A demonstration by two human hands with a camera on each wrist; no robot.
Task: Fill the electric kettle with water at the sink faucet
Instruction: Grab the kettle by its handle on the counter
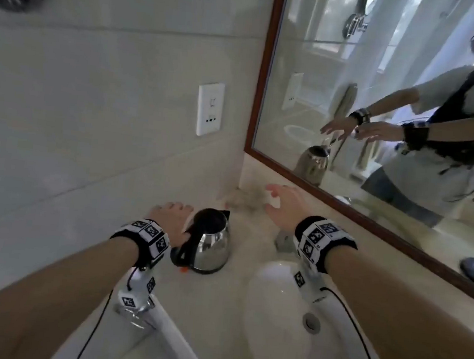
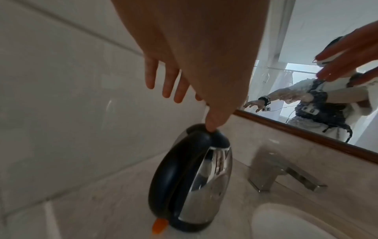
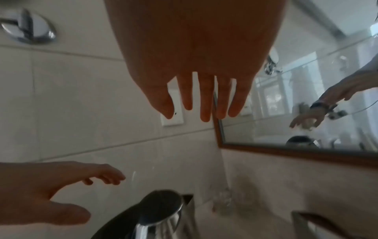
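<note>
Table (image 1: 238, 269): pale stone top that carries the kettle; a tiled wall stands behind it.
Mirror (image 1: 356, 75): wood-framed, on the wall above and to the right of the kettle; it reflects both hands and the kettle.
Sink (image 1: 270, 327): white basin, sunk in the table just right of the kettle.
Kettle (image 1: 212, 242): shiny steel body with black lid and black handle, upright on the table near the wall corner, lid down.
Faucet (image 2: 286, 176): square chrome spout, right of the kettle, behind the sink.
Left hand (image 1: 172, 219): fingers spread and held straight, just left of the kettle; in the left wrist view the thumb tip touches the black top of the handle.
Right hand (image 1: 281, 205): fingers spread, holding nothing, in the air above and right of the kettle.
Wall socket (image 1: 210, 108): white plate on the tiles, above the kettle.
</note>
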